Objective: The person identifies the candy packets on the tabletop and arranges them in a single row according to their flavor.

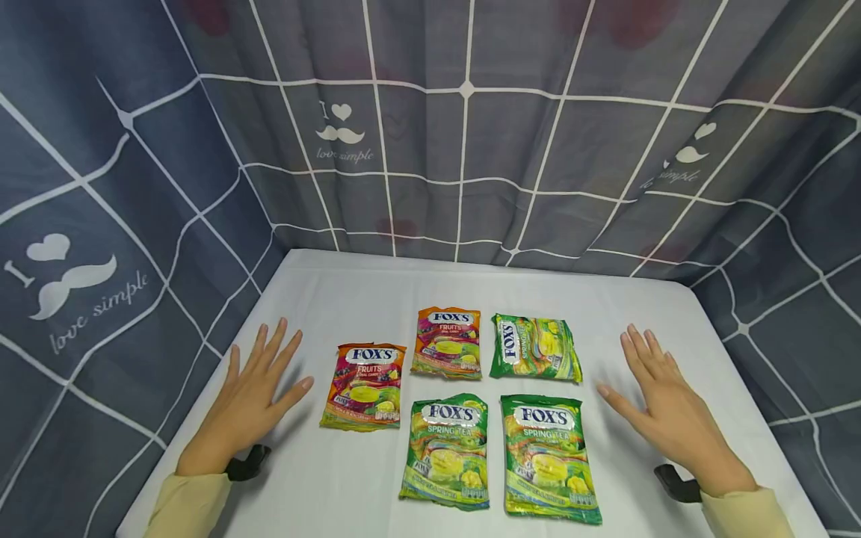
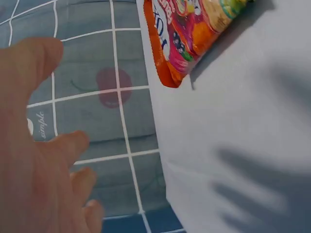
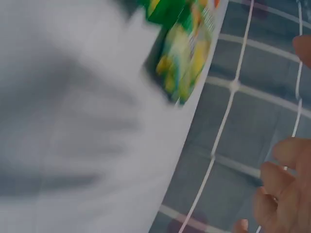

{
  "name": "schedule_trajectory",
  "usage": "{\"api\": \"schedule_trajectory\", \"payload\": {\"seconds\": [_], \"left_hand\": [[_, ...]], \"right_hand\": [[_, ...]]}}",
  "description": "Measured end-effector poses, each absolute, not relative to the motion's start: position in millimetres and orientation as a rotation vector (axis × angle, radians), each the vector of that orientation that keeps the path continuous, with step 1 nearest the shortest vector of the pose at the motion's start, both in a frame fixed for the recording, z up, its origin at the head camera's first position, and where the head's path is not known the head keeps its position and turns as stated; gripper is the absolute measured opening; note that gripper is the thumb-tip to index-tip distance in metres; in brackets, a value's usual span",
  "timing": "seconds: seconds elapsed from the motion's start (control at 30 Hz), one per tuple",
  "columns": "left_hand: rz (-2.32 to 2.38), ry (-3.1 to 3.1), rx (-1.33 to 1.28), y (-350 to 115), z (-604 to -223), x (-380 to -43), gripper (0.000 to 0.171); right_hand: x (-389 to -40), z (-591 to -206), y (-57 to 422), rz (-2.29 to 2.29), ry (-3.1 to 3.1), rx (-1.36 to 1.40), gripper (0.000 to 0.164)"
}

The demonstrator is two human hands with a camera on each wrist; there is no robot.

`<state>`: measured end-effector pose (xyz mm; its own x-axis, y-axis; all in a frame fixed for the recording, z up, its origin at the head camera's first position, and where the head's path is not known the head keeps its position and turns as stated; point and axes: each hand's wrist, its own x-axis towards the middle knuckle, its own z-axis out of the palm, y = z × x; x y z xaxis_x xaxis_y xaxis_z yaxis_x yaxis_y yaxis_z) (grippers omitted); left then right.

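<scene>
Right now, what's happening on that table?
A person holds both hands open over a white table, touching nothing. Five candy bags lie between them: two orange fruit bags and three green Spring Tea bags. The left hand is nearest the front orange bag, the right hand nearest the green ones.

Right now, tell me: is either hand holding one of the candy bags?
No: the left hand and right hand are spread open either side of the five candy bags, touching none.
</scene>
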<state>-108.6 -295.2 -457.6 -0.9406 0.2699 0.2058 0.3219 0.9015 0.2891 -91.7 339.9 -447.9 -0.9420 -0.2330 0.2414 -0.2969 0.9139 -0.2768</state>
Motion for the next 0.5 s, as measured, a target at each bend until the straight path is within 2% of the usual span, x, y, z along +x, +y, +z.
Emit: {"api": "schedule_trajectory", "payload": {"seconds": [0.3, 0.5], "left_hand": [[-0.589, -2.941, -0.373, -288, -452, -111, 0.071], [-0.646, -2.911, -0.338, -283, -448, -111, 0.059]], "right_hand": [[-97, -424, 278, 0.577, -2.902, 0.479, 0.1], [-105, -420, 241, 0.685, -2.829, 0.551, 0.093]]}}
